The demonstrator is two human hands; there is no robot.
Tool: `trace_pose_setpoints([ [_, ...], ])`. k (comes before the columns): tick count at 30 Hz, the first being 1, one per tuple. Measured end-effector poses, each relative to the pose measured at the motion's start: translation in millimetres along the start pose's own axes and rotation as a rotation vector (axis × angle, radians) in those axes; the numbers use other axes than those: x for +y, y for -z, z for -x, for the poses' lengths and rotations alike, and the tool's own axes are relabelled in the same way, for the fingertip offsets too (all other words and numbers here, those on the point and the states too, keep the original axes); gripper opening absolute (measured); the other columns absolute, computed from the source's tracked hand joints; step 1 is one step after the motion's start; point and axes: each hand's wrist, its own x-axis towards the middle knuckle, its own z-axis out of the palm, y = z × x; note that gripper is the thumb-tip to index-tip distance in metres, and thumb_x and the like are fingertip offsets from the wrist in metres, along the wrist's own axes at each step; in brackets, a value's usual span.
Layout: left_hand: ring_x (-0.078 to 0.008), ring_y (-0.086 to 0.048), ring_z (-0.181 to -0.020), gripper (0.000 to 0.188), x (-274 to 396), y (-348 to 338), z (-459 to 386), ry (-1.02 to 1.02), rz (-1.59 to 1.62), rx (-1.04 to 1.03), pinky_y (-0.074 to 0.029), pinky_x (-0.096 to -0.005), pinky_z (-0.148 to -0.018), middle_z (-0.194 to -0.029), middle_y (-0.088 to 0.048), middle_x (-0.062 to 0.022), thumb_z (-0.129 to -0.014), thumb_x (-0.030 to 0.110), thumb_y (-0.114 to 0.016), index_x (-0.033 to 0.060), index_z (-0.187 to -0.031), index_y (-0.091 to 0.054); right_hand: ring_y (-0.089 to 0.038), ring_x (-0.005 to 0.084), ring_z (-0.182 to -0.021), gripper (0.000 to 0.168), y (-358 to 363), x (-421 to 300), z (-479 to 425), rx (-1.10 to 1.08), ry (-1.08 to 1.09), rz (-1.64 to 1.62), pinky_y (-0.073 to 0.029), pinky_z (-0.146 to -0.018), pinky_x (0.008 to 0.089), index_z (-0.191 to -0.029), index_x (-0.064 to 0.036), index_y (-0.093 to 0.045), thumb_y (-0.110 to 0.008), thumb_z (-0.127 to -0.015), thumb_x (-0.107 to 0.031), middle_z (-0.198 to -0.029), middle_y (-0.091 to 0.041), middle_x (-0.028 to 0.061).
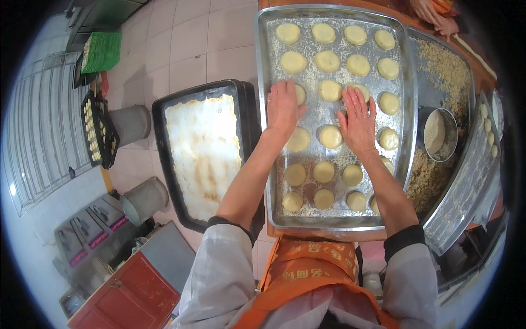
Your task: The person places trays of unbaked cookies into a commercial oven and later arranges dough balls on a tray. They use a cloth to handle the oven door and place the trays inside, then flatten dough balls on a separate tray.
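Note:
A large metal tray (328,222) strewn with sesame-like seeds lies before me, bearing rows of flat, pale dough rounds (327,61). My left hand (283,107) rests palm down near the tray's left edge. Its fingers lie close together and partly cover one dough round (301,95); the thumb is apart. Over another round (361,91) in the same row are the fingertips of my right hand (358,119), slightly spread. Between the two hands sits an uncovered round (330,91). My right forearm hides parts of rounds near the lower right.
Left of the tray are stacked dark baking pans (201,156). At right, a second tray (472,70) holds crumbly material and a round sieve (440,134), beside a narrow tray (460,214). Another person's hands (437,18) work at the top right. Metal drums (144,199) stand farther left.

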Motion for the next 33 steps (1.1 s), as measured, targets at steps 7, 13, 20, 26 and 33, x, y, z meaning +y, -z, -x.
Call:
trace_pose_setpoints([
  [7,-0.0317,-0.044,-0.105,0.047,-2,1,-25,-0.115,-0.032,0.133,-0.032,-0.0458,-0.093,-0.113,-0.047,-0.0145,-0.075,0.031,-0.063,0.0008,-0.109,-0.049,-0.027,0.0204,-0.128,0.052,2,0,-1,-0.006,-0.018,-0.040,-0.016,-0.105,0.0480,-0.132,-0.009,-0.033,-0.050,-0.085,-0.025,-0.138,-0.031,0.0049],
  [13,-0.0317,-0.025,-0.127,0.051,1,-35,-69,-0.081,-0.208,0.184,-0.015,-0.0458,-0.105,-0.136,-0.032,-0.0179,-0.088,0.039,-0.041,0.0094,-0.130,-0.039,-0.026,0.0261,-0.129,0.057,0,6,-2,0.039,-0.042,-0.278,-0.018,-0.105,0.0456,-0.132,-0.005,-0.032,-0.054,-0.083,-0.024,-0.138,-0.031,0.0120],
  [20,-0.0310,-0.024,-0.129,0.053,-4,-42,-64,-0.141,-0.235,0.291,-0.011,-0.0492,-0.106,-0.139,-0.027,-0.0167,-0.088,0.041,-0.040,0.0151,-0.133,-0.035,-0.041,0.0334,-0.110,0.051,50,20,17,-0.083,-0.380,-0.608,-0.037,-0.090,0.0425,-0.117,-0.002,-0.042,-0.066,-0.076,-0.018,-0.121,-0.042,0.0174],
  [26,-0.0309,-0.024,-0.128,0.054,-1,-37,-67,-0.110,-0.191,0.185,-0.011,-0.0497,-0.106,-0.138,-0.028,-0.0153,-0.086,0.041,-0.043,0.0165,-0.133,-0.035,-0.044,0.0318,-0.101,0.062,50,17,45,-0.360,0.043,-0.123,-0.039,-0.086,0.0412,-0.116,-0.004,-0.043,-0.073,-0.063,-0.017,-0.115,-0.044,0.0152],
  [33,-0.0301,-0.023,-0.129,0.053,-3,-36,-66,-0.115,-0.179,0.224,-0.010,-0.0493,-0.107,-0.139,-0.028,-0.0142,-0.086,0.041,-0.043,0.0167,-0.133,-0.036,-0.043,0.0350,-0.100,0.058,67,27,-4,-0.250,-0.076,-0.311,-0.039,-0.086,0.0413,-0.114,-0.002,-0.044,-0.070,-0.064,-0.013,-0.111,-0.045,0.0170],
])
